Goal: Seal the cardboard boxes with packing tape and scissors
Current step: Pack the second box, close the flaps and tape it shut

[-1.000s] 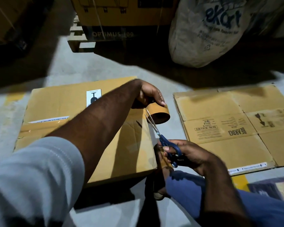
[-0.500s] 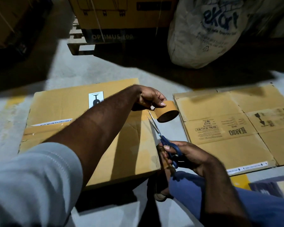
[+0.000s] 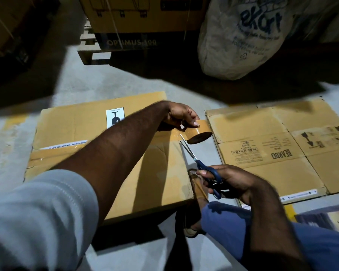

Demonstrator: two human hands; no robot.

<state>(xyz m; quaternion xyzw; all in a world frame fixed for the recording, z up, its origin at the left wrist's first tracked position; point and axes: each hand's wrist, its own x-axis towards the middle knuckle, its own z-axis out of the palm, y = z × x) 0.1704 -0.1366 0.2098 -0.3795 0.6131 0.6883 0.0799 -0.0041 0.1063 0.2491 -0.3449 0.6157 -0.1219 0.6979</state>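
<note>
Change: tape roll (image 3: 199, 133), which sat over the right edge of the cardboard box (image 3: 86, 130) a second ago, now hangs just past that edge, centre frame, with a shiny run of tape stretched from the box top to the roll.
Meaning: the strip looks drawn out far enough to cut; this seam is probably near done, once the end is pressed down.
Left hand: left hand (image 3: 179, 116) pinches the roll from above, thumb on its outer face.
Right hand: right hand (image 3: 233, 180), lower centre-right, has its fingers curled through the blue loops of the scissors (image 3: 196, 163).
Scissors: blades slightly parted, tips up against the stretched tape just below the roll.
Surface: grey concrete floor (image 3: 86, 79), lit in patches and crossed by heavy shadow; the box lies on it at centre left, a flattened carton (image 3: 262, 133) to the right, well apart from the hands.
Room: dim storage space; a white printed sack (image 3: 243, 36) at upper right, a stacked carton (image 3: 131, 16) on a pallet at top centre.
</note>
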